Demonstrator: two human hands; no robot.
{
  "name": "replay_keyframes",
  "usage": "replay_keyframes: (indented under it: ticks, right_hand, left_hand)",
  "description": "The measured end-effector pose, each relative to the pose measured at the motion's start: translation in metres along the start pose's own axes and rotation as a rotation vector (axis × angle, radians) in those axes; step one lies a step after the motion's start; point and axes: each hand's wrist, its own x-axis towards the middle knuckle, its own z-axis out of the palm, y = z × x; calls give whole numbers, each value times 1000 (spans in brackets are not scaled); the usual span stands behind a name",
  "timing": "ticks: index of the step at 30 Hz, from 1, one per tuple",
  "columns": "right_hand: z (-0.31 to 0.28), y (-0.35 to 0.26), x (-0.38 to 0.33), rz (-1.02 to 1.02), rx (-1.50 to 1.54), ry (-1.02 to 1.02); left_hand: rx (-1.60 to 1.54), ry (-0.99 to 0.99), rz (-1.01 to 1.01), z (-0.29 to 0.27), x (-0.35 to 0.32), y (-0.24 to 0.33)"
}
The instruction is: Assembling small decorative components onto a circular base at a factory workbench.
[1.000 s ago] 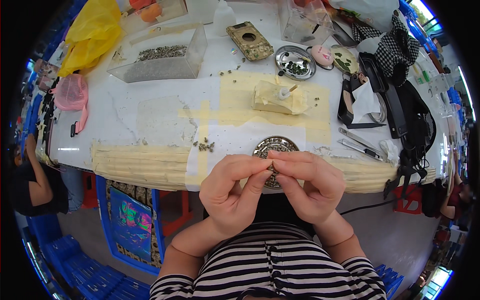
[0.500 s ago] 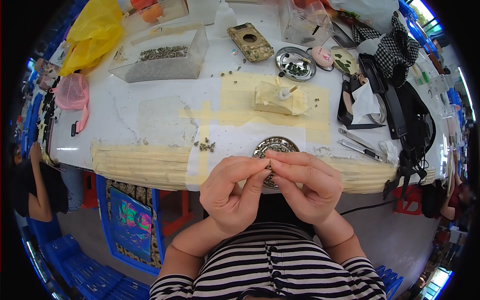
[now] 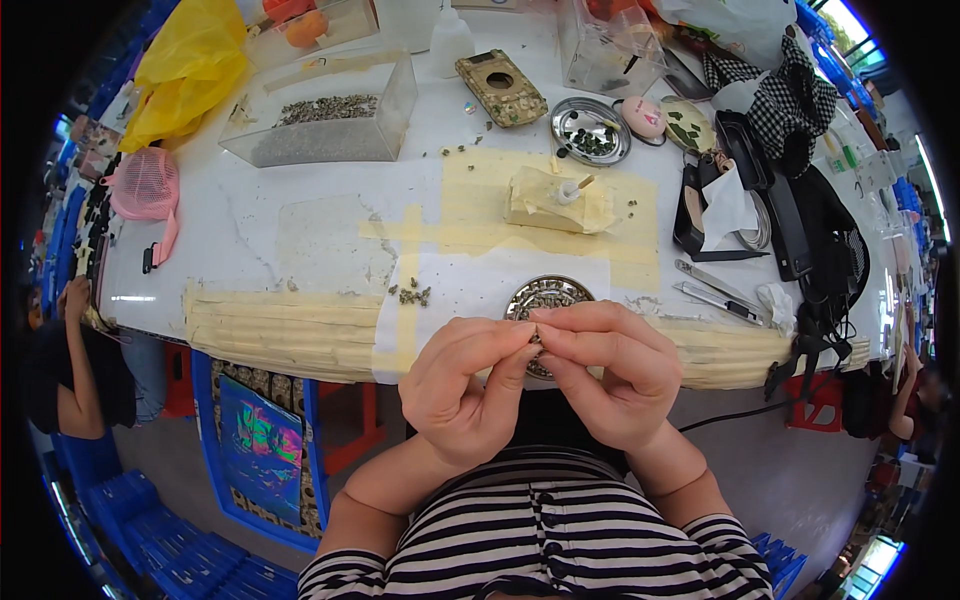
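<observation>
Two hands meeting over the near edge of the worktop [image 3: 300,240], pinching one small dark piece [image 3: 537,338] between fingertips. Left hand [image 3: 462,390] closed on the piece from the left, thumb and forefinger pressed together. Right hand [image 3: 603,372] closed on the same piece from the right, fingertips touching those of the left. Piece mostly hidden by the fingers; kind and shape too small to tell.

Directly beyond the fingertips: a round metal dish [image 3: 545,297] of small greenish bits, at the near edge and partly covered by the hands. Just left of the dish: a loose cluster of bits [image 3: 412,294] on pale tape. Farther off, centre: a cream-coloured block [image 3: 555,198] with a short stick upright in it. Far left: a clear box [image 3: 320,125] holding a layer of the same bits. Far centre-right: a second metal dish [image 3: 588,131]. Right side: tweezers [image 3: 712,290], near black cables.

Risks, judged from this position:
- Piece held over the gap between worktop edge and lap; any slip of the pinch likely to drop it to the floor, not into the dish.
- Opposed pulling or twisting from both sides liable to snap or crush so small a piece.
- Wrists close above the near dish; a sudden downward move liable to tip it off the edge.
</observation>
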Motion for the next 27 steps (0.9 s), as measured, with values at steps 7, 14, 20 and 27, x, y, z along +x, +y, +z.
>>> replay_keyframes:
  ticks: [7, 14, 20, 27]
  right_hand:
    - [-3, 0, 4, -22, -52, 16]
    - [-4, 1, 4, -98, -171, 46]
    - [-5, 2, 5, -117, -202, 69]
    - [-6, 2, 5, -73, -148, 49]
  left_hand:
    - [-220, -3, -204, 3, -2, 0]
    - [-747, -97, -627, -5, 3, 1]
    - [-769, -136, -677, -7, 5, 3]
    - [-757, -147, -672, -9, 4, 4]
